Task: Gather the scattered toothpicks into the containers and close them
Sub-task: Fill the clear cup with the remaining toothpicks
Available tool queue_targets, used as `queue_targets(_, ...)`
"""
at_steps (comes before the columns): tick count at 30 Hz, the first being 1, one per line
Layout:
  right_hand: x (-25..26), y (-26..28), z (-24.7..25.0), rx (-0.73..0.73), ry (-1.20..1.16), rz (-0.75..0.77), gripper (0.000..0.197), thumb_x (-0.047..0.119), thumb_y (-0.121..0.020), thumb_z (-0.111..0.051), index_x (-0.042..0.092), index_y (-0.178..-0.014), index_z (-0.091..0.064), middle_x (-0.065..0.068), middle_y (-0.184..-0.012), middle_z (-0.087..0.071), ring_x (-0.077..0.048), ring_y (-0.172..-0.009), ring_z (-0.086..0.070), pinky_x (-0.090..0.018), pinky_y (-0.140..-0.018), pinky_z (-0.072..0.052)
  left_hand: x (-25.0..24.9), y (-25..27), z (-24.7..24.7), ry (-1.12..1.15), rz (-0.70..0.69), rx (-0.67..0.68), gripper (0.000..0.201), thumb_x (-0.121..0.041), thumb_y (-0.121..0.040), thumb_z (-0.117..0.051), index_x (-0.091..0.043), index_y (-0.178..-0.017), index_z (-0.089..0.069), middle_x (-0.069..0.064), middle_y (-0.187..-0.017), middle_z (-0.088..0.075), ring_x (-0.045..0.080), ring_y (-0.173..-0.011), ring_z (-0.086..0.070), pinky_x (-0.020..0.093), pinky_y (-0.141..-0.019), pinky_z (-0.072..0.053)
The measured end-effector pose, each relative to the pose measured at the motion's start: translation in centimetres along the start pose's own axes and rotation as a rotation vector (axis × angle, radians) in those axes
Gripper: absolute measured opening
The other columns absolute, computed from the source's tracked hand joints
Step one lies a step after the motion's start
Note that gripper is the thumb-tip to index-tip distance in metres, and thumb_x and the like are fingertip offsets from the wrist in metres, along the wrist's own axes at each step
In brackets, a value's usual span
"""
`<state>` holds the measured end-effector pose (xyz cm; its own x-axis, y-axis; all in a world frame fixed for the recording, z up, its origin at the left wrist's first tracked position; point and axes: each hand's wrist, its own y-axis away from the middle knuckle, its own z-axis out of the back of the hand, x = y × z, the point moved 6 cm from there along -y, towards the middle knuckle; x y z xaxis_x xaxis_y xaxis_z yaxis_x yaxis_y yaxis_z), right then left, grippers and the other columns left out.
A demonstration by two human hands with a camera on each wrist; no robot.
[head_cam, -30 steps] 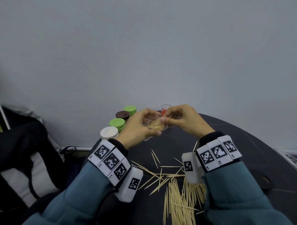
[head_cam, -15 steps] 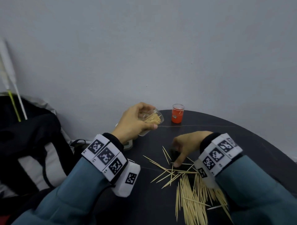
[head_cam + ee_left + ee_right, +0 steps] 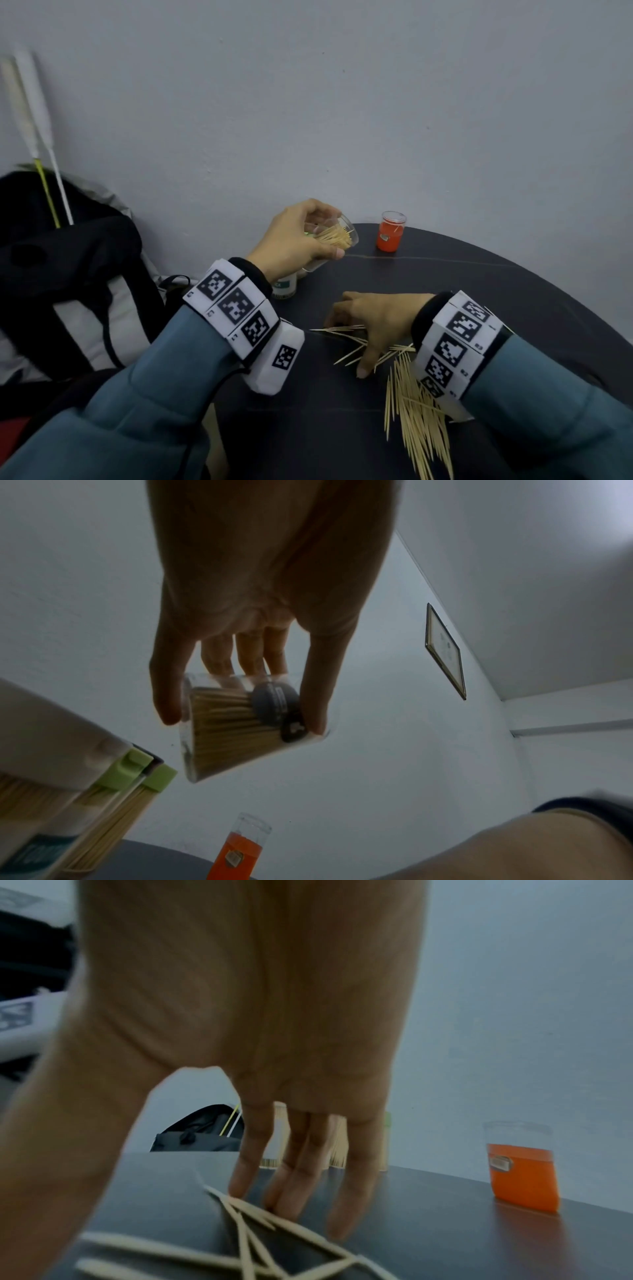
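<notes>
My left hand (image 3: 291,236) grips a clear container (image 3: 337,236) partly filled with toothpicks, tilted with its mouth to the right, above the back left of the dark round table (image 3: 479,308). From the left wrist view, thumb and fingers wrap that container (image 3: 232,723). My right hand (image 3: 373,318) lies on the table with straight fingers (image 3: 298,1177) touching loose toothpicks (image 3: 240,1207), thumb spread apart. Scattered toothpicks (image 3: 346,330) fan out under it, and a bigger pile (image 3: 418,418) lies near the right wrist.
An open red container (image 3: 390,233) stands at the table's back edge by the wall. Under my left hand stand closed containers, one white-labelled (image 3: 284,286), some green-lidded (image 3: 130,769). A black backpack (image 3: 68,274) sits left of the table.
My right hand left the clear container's mouth and dropped onto the scattered toothpicks on the table. My left hand kept holding the container.
</notes>
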<state>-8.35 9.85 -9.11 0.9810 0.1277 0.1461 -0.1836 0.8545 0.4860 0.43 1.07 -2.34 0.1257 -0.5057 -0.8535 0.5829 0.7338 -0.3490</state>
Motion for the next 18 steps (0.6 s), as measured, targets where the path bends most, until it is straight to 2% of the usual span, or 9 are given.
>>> queue_targets(2,0.3,0.3,-0.3,-0.018,0.015,0.037,0.073,0.024,-0.067,-0.082,0.023,-0.13,-0.045,0.003,-0.118,-0.041,-0.015,-0.111,-0.044,-0.033,-0.095,-0.044,-0.1,0.0,-0.2,0.001,0.001,0.005,0.052,-0.003,-0.064,-0.084,-0.019,-0.107,-0.06,-0.01,-0.098,-0.062,0.009,-0.095,-0.058,0.017,-0.084,-0.045)
queue_targets(6,0.4,0.6,-0.6,-0.082,-0.025,0.113,0.053,0.017,-0.071,-0.079,0.019,-0.118,-0.055,-0.002,-0.114,-0.052,-0.011,-0.098,-0.048,-0.025,-0.085,-0.043,0.1,0.1,-0.5,-0.007,0.01,0.013,0.053,-0.004,-0.064,-0.084,-0.02,-0.108,-0.061,-0.009,-0.101,-0.062,0.011,-0.097,-0.058,0.019,-0.085,-0.044)
queue_targets(9,-0.1,0.8,-0.6,-0.114,-0.066,0.119,0.036,0.014,-0.076,-0.075,0.016,-0.109,-0.062,-0.004,-0.105,-0.062,-0.013,-0.092,-0.056,-0.025,-0.082,-0.047,0.1,0.0,-0.7,-0.003,0.009,0.018,0.052,-0.003,-0.064,-0.084,-0.02,-0.107,-0.06,-0.012,-0.098,-0.061,0.008,-0.094,-0.057,0.014,-0.081,-0.043)
queue_targets(12,-0.8,1.0,-0.6,-0.161,-0.075,0.101,0.026,0.012,-0.079,-0.072,0.012,-0.103,-0.062,-0.004,-0.097,-0.066,-0.009,-0.082,-0.059,-0.014,-0.07,-0.045,-0.1,-0.2,-0.9,-0.005,-0.005,0.014,0.051,-0.002,-0.064,-0.083,-0.019,-0.106,-0.06,-0.013,-0.095,-0.06,-0.001,-0.087,-0.055,0.007,-0.076,-0.042)
queue_targets(14,-1.1,1.2,-0.4,-0.191,-0.096,0.09,0.026,0.009,-0.08,-0.07,0.01,-0.103,-0.058,-0.002,-0.091,-0.066,-0.008,-0.077,-0.058,-0.008,-0.063,-0.042,-0.1,-0.3,-0.9,0.001,-0.008,0.013,0.051,-0.003,-0.064,-0.083,-0.02,-0.106,-0.06,-0.012,-0.095,-0.06,-0.001,-0.086,-0.055,0.006,-0.074,-0.042)
queue_targets(16,-1.3,1.4,-0.4,-0.201,-0.071,0.074,0.025,0.009,-0.081,-0.068,0.008,-0.104,-0.059,-0.003,-0.091,-0.068,-0.006,-0.076,-0.056,-0.006,-0.062,-0.039,-0.1,-0.3,-1.1,-0.001,0.002,0.018,0.051,-0.003,-0.065,-0.083,-0.02,-0.107,-0.059,-0.012,-0.096,-0.06,-0.002,-0.086,-0.055,0.005,-0.073,-0.042)
queue_targets(18,-1.6,1.5,-0.4,-0.203,-0.043,0.051,0.02,0.012,-0.083,-0.067,0.008,-0.101,-0.063,-0.006,-0.093,-0.069,-0.007,-0.077,-0.056,-0.008,-0.063,-0.039,0.0,-0.4,-1.3,0.0,0.007,0.02,0.052,-0.002,-0.064,-0.083,-0.019,-0.107,-0.059,-0.013,-0.095,-0.059,-0.003,-0.085,-0.054,0.002,-0.071,-0.041)
